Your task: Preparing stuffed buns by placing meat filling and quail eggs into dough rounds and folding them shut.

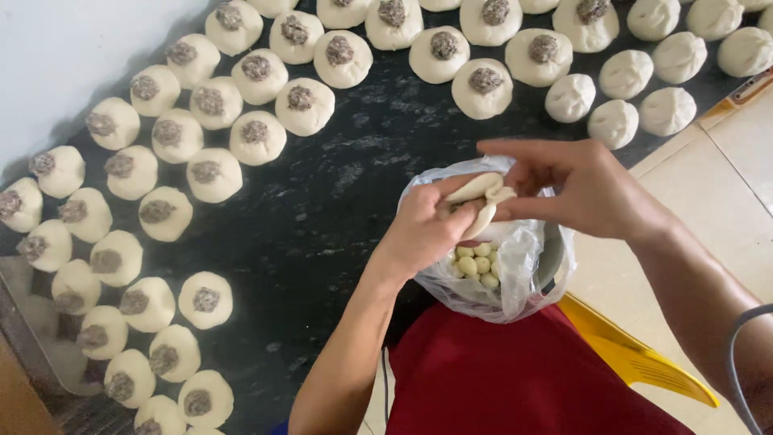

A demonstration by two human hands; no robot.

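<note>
My left hand [423, 229] cups a piece of white dough [481, 200], and my right hand [576, 185] pinches its upper edge with fingertips, folding it closed. Both hands hover over a bowl lined with a clear plastic bag [515, 278] holding several small pale round balls [475, 263], resting on my lap against a red garment [515, 379]. On the black counter [338, 209] lie many flat dough rounds topped with dark filling [304, 105], and closed plain dough balls [613, 122] sit at the upper right.
A white wall [72, 48] borders the counter at upper left. A yellow plastic object [636, 354] sticks out beside my lap. Beige floor tiles [725, 193] lie at right. A grey cable [737, 354] crosses the lower right corner.
</note>
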